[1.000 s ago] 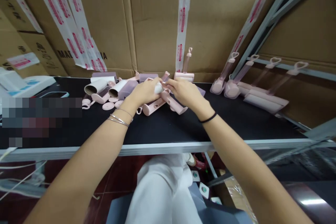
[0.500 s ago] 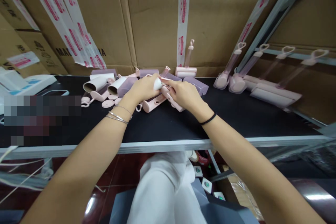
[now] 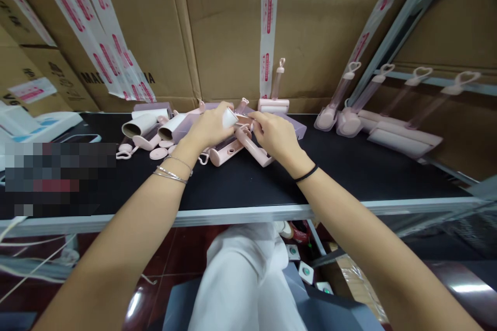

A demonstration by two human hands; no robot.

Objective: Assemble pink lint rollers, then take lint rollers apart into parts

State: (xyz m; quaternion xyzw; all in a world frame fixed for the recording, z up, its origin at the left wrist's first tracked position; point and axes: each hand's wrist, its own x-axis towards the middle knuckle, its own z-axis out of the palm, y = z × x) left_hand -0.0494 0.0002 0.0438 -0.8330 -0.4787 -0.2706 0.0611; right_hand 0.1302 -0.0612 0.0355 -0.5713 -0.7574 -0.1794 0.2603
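Observation:
My left hand (image 3: 209, 123) is wrapped around a white lint roll (image 3: 230, 117), its end pointing right over the pile. My right hand (image 3: 275, 133) has its fingertips pinched close beside that roll, at the end of a pinkish piece (image 3: 244, 120); what lies between them is partly hidden. Below the hands are a pink roller frame (image 3: 227, 153) and a slanting pink handle piece (image 3: 252, 147). Purple translucent covers (image 3: 297, 128) lie behind. Left of my left hand are white rolls with cardboard cores (image 3: 140, 125) and round pink caps (image 3: 159, 153).
Finished-looking lint rollers with heart-shaped loops (image 3: 417, 129) stand at the right, and another (image 3: 274, 105) at the back. Cardboard boxes (image 3: 229, 31) wall the rear. A metal rail (image 3: 248, 214) edges the black table (image 3: 248, 186). White boxes (image 3: 42, 124) sit at far left.
My right hand's fingers have drawn slightly away from the pink handle piece, exposing more of it. My left hand keeps the white roll, which has tilted a little.

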